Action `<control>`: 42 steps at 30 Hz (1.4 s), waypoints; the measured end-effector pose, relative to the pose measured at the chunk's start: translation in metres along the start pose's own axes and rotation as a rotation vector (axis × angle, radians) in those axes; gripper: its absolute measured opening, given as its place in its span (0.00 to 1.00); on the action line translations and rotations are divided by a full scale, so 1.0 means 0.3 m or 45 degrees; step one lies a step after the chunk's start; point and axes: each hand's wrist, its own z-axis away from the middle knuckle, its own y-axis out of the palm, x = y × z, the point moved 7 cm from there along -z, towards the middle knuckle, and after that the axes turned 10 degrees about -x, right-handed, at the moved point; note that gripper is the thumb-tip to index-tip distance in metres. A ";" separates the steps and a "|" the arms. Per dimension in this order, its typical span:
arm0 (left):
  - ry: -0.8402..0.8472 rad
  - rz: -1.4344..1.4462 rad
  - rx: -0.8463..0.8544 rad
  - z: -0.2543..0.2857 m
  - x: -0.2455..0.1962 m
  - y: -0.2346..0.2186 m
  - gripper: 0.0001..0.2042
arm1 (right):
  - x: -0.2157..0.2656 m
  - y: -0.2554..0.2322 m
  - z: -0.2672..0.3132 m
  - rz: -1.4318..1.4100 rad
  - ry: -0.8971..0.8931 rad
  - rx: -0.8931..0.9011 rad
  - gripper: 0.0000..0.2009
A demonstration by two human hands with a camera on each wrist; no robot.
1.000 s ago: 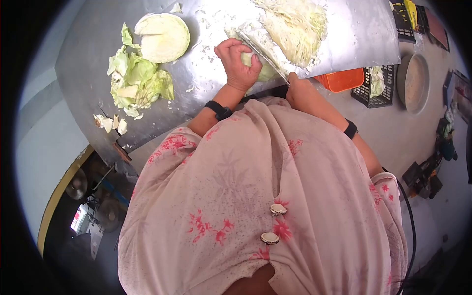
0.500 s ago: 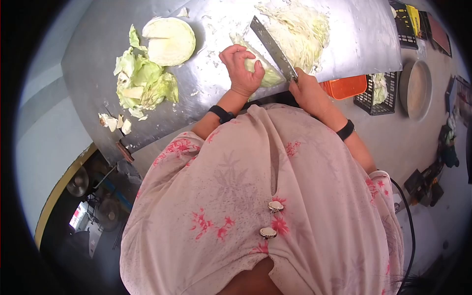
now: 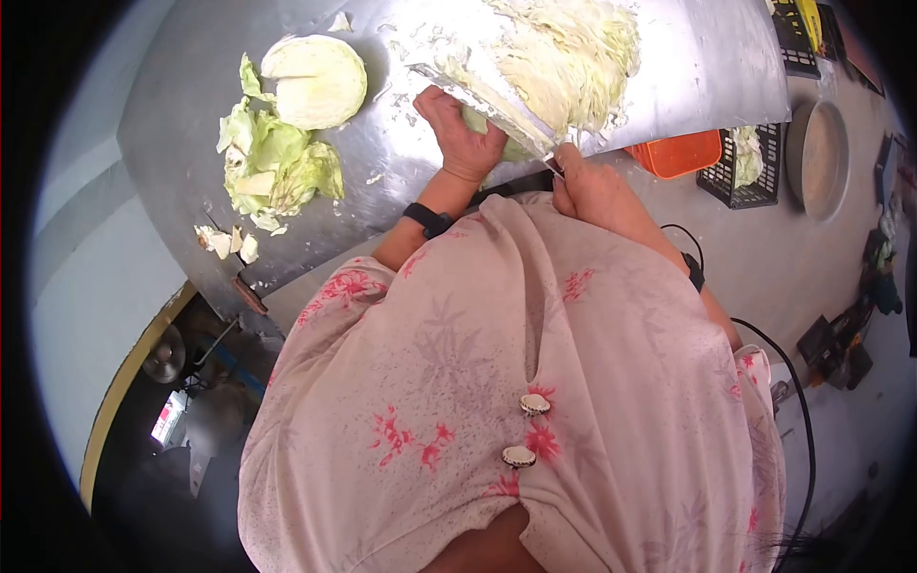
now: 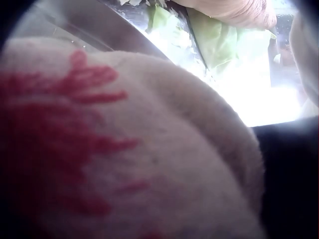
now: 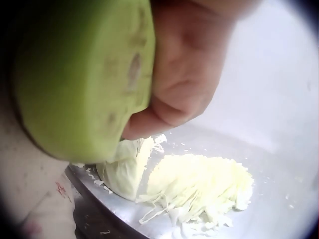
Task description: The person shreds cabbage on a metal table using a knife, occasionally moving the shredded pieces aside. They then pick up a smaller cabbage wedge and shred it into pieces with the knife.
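Note:
In the head view my left hand (image 3: 465, 140) holds a cut piece of cabbage (image 3: 516, 153) with bent fingers near the table's front edge. My right hand (image 3: 594, 186) grips a kitchen knife (image 3: 492, 107), whose blade slants along the right side of that piece. The thick green knife handle (image 5: 94, 84) fills the left of the right wrist view, fingers wrapped around it. Beyond the blade lies a heap of shredded cabbage (image 3: 573, 72). The left wrist view is mostly blocked by a sleeve, with some cabbage (image 4: 217, 42) at the top.
To the left on the metal table (image 3: 382, 210) sit a cut cabbage half (image 3: 320, 86), loose outer leaves (image 3: 277, 172) and small stem scraps (image 3: 227, 243). Off the right edge are an orange basket (image 3: 678, 156), a black crate (image 3: 759, 172) and a round metal pan (image 3: 820, 158).
The knife blade swung over and away from the cabbage piece half a second ago, showing its flat side. Now it is back down against the piece, close to the left hand.

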 end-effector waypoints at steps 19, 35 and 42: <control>-0.030 0.082 -0.036 -0.009 -0.002 -0.004 0.18 | -0.011 0.026 -0.036 -0.055 -0.109 -0.041 0.08; -0.049 0.085 -0.030 -0.002 -0.009 -0.005 0.15 | -0.023 0.025 -0.025 -0.062 -0.003 0.062 0.09; -0.058 0.062 -0.041 -0.013 -0.009 -0.004 0.15 | -0.046 0.046 -0.020 -0.056 0.073 0.122 0.09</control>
